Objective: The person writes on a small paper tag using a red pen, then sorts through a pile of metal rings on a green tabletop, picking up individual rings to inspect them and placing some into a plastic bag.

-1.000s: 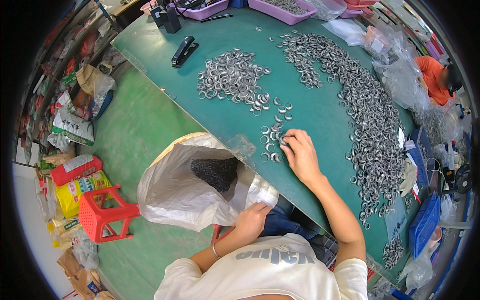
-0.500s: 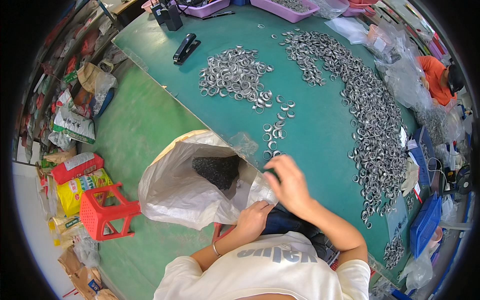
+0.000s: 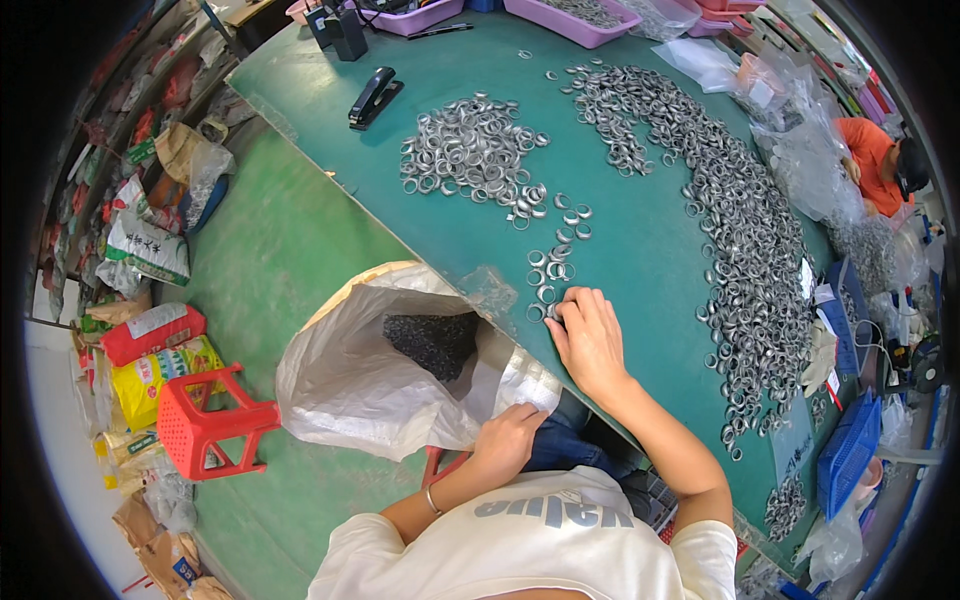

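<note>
My left hand (image 3: 507, 438) is closed on the near rim of a white woven sack (image 3: 345, 395). The sack gapes against the table edge, with a heap of dark, small pieces (image 3: 437, 342) inside. My right hand (image 3: 592, 343) lies on the green tabletop just right of the sack's mouth, fingers curled at the near end of a short trail of silver metal rings (image 3: 545, 275). Its fingertips pinch a ring there, partly hidden by the hand. The trail leads up to a small pile of rings (image 3: 470, 145). A long, curved band of rings (image 3: 755, 240) covers the right side.
A black stapler (image 3: 374, 98) lies near the far left edge of the green table (image 3: 620, 230). Purple trays (image 3: 580, 22) stand at the back. A blue basket (image 3: 850, 450) is at right, a red stool (image 3: 205, 420) left of the sack. Another person in orange (image 3: 872, 160) sits far right.
My right hand has come down from above the table edge beside the sack onto the nearest rings, moving slightly right. The left hand stays on the sack's rim.
</note>
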The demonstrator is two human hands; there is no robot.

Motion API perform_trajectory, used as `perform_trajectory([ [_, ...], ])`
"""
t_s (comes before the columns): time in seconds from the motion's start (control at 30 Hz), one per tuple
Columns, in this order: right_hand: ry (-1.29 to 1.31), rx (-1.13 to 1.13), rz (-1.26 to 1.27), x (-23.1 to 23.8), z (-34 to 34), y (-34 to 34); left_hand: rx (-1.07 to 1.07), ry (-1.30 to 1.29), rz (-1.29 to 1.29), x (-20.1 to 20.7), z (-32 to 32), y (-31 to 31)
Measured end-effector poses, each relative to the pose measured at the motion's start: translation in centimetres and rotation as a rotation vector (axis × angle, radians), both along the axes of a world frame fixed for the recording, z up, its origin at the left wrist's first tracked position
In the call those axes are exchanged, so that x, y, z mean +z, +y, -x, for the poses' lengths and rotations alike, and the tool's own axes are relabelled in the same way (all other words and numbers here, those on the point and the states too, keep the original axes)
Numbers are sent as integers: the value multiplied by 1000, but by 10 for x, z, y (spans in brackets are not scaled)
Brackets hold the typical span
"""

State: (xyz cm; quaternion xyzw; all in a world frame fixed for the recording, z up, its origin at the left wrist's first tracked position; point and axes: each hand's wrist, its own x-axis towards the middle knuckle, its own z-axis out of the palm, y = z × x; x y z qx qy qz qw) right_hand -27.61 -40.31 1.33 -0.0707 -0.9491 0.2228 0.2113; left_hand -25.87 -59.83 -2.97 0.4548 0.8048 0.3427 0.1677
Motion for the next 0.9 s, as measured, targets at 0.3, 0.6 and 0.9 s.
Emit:
perform_trajectory([
  [0.3,-18,235,345,19,-4,-42,26,-2,15,2,-1,-1],
  [0.6,-58,100,-26,12,8,-14,16,-18,18,1,-2,0],
  [0.9,144,5,-22,2,15,5,16,-21,12,2,-1,1],
])
